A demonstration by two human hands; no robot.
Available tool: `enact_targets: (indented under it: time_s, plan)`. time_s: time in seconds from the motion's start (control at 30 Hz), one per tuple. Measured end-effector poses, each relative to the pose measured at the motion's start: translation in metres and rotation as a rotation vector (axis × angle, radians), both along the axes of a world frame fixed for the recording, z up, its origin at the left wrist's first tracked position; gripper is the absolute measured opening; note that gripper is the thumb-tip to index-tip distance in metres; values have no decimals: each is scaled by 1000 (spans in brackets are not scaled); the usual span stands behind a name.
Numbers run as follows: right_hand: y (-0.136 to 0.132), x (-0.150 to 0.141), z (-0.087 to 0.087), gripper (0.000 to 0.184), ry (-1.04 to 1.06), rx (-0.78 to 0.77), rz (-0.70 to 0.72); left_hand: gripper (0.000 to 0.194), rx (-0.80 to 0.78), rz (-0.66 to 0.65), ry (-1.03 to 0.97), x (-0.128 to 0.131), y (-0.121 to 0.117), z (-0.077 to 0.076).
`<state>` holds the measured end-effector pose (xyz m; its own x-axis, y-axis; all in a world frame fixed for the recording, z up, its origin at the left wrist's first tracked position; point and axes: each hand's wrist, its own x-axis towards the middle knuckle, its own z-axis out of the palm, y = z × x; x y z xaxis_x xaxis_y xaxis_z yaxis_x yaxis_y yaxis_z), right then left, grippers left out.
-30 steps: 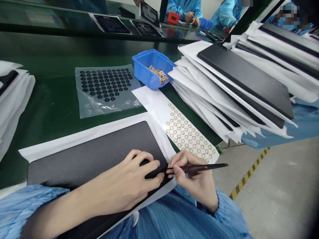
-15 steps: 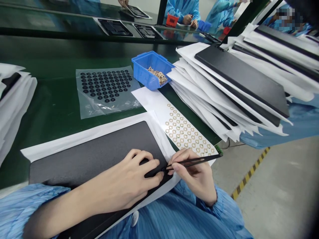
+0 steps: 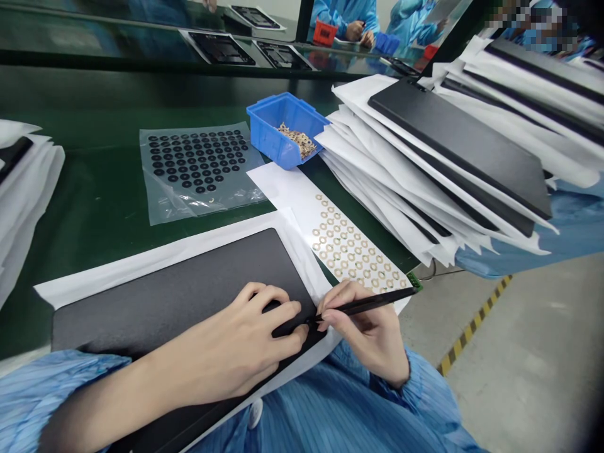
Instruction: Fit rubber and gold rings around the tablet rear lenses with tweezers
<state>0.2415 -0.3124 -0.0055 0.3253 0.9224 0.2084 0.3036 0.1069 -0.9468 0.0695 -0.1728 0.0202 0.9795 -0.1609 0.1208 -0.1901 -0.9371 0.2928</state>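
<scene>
A flat black panel [image 3: 189, 283], like a tablet's back cover, lies on white wrapping sheet [image 3: 155, 251] at the table's near edge. Across its right part rests my left hand [image 3: 264, 333], fingers apart and bent, holding nothing that I can see. Its fingertips are close to the panel's near right corner. My right hand [image 3: 361, 327] pinches black tweezers [image 3: 372, 302], whose points reach that same corner beside my left fingers. Whatever lies under the points is too small to make out. A white sheet with rows of tan rings [image 3: 349, 245] lies just beyond my right hand.
A clear sheet of black round stickers [image 3: 193, 157] lies beyond the panel, beside a blue bin [image 3: 274, 135] of small tan pieces. Wrapped panels [image 3: 462, 145] are stacked at right, with another stack [image 3: 28, 182] at left. Co-workers in blue sit across a line carrying black parts [image 3: 221, 47].
The two arms of the tweezers have come together in my right hand. My left hand stays on the panel, and the view has shifted slightly.
</scene>
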Motion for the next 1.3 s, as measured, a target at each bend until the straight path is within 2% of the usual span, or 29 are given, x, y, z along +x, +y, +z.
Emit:
enact_targets:
  time_s: [0.13, 0.37, 0.53, 0.63, 0.7, 0.77, 0.83, 0.93, 1.0, 1.07, 1.17, 1.23, 1.3]
  plan:
    - [-1, 1, -3, 5, 97, 41, 13, 24, -16, 6, -9, -1, 0, -1]
    - [1, 1, -3, 5, 47, 31, 3, 17, -40, 28, -37, -2, -2, -4]
    - [-2, 0, -3, 4, 110, 78, 20, 15, -39, 33, -47, -2, -2, -5]
    - [-5, 4, 11, 4, 107, 154, 2, 13, -20, 32, -51, -3, -1, -6]
    - [2, 10, 32, 3, -11, 179, -9, 9, -4, 26, -47, -2, -1, -6]
    - [21, 13, 58, 4, -184, 177, 12, 8, 10, 22, -55, -1, -2, -6]
    - [55, 10, 82, 8, -325, 188, 65, 9, 35, 21, -72, 0, -4, -5]
    - [125, -13, 98, 14, -393, 221, 226, 11, 117, 7, -86, -2, -4, -3]
    - [171, -36, 93, 16, -399, 209, 308, 12, 174, 24, -93, -10, 1, -2]
    - [207, -58, 80, 16, -400, 179, 343, 11, 185, 123, -121, -24, 11, -3]
    - [238, -77, 59, 17, -449, 206, 313, 9, 103, 446, -195, -49, 37, -8]
    - [248, -81, 47, 17, -464, 217, 260, 8, 60, 675, -264, -63, 60, -14]
    - [255, -81, 36, 16, -456, 209, 229, 4, 58, 845, -336, -71, 82, -20]
